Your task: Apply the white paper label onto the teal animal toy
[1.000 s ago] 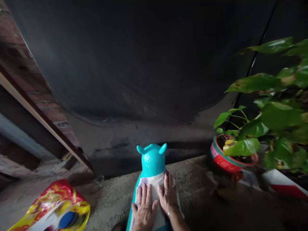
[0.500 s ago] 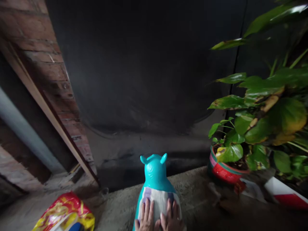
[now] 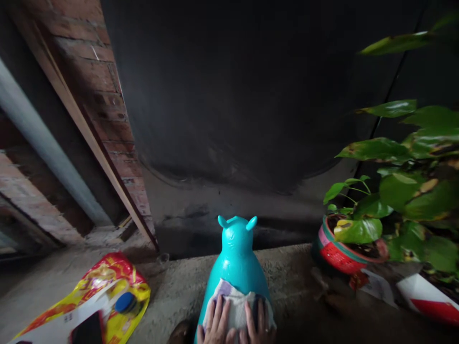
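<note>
While both hands, left hand [image 3: 215,324] and right hand [image 3: 256,327], press flat with fingers spread on the cloth [image 3: 234,306], wiping the turquoise toy [image 3: 236,260] looks midway; its head seems untouched.

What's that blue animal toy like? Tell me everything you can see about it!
The toy is shiny turquoise, like smooth plastic or rubber, with a rounded head, two small pointy ears and a fat round body. It stands upright on the rough concrete floor, facing away toward the dark wall. A pale cloth lies over its back, and the left hand and right hand press flat on that cloth. Its bottom is out of view.
</note>
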Action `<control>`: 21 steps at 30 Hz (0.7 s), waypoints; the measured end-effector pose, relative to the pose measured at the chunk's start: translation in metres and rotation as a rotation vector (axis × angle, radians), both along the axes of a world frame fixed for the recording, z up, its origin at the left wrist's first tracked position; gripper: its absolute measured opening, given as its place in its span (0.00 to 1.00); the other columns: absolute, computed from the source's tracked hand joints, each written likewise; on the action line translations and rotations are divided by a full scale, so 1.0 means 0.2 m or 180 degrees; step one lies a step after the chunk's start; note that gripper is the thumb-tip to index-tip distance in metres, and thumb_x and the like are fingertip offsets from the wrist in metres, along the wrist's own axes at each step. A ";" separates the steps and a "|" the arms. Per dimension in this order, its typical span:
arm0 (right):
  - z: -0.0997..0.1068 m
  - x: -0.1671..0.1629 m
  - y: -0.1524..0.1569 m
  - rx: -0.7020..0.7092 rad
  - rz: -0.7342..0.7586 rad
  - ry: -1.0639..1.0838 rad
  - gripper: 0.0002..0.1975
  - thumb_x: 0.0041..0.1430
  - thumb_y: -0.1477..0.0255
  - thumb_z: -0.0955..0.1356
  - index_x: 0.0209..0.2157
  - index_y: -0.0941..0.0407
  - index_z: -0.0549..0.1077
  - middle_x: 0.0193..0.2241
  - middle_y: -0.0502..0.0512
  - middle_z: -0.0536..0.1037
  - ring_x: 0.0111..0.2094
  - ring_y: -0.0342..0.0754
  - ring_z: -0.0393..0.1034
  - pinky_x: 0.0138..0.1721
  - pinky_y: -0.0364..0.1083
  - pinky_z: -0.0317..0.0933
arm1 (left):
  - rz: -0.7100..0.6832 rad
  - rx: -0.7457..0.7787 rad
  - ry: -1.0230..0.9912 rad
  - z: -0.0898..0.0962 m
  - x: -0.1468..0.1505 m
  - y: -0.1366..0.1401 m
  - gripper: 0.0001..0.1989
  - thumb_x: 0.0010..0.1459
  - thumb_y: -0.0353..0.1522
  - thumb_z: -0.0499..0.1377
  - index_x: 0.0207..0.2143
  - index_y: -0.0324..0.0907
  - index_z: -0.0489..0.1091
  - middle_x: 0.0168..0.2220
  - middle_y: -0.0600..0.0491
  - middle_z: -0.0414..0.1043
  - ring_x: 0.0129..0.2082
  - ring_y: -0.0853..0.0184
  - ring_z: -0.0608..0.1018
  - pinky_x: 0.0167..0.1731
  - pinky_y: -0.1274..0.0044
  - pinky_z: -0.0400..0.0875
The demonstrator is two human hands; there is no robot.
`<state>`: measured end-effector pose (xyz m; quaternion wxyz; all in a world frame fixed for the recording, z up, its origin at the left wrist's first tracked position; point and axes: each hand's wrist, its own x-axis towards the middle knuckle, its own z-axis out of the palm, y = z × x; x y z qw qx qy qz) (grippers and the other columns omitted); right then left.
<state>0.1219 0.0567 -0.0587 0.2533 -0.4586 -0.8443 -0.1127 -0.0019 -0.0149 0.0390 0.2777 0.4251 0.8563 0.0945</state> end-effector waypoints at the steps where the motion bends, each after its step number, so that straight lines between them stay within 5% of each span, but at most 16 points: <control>1: 0.02 -0.03 0.04 -0.0152 0.0009 -0.0079 0.23 0.62 0.64 0.59 0.56 0.49 0.71 0.58 0.70 0.68 0.57 0.68 0.65 0.42 0.64 0.68 | 0.0028 0.0024 -0.0056 -0.01 -0.03 0.03 0.31 0.61 0.44 0.44 0.66 0.55 0.43 0.70 0.61 0.33 0.71 0.58 0.40 0.64 0.48 0.47; 7: 0.13 -0.23 0.28 -0.0928 0.0116 -0.0278 0.28 0.64 0.67 0.59 0.65 0.43 0.54 0.67 0.62 0.52 0.67 0.63 0.48 0.54 0.70 0.60 | 0.0270 0.0169 -0.0169 -0.05 -0.19 0.26 0.30 0.64 0.45 0.39 0.67 0.54 0.36 0.71 0.60 0.23 0.71 0.61 0.33 0.65 0.46 0.44; 12: 0.10 -0.29 0.37 -0.1021 0.0219 -0.0119 0.29 0.67 0.61 0.58 0.66 0.40 0.46 0.69 0.59 0.44 0.68 0.62 0.43 0.57 0.71 0.56 | 0.0305 0.0261 -0.0155 -0.08 -0.24 0.34 0.31 0.64 0.45 0.39 0.67 0.52 0.34 0.71 0.60 0.22 0.71 0.62 0.32 0.66 0.46 0.43; 21: 0.11 -0.26 0.20 -0.0473 -0.0291 -0.0018 0.23 0.64 0.64 0.60 0.60 0.46 0.65 0.63 0.64 0.61 0.62 0.66 0.60 0.43 0.68 0.68 | 0.0206 0.0083 0.0152 -0.01 -0.16 0.27 0.30 0.64 0.39 0.38 0.67 0.49 0.37 0.71 0.55 0.27 0.71 0.60 0.38 0.64 0.49 0.51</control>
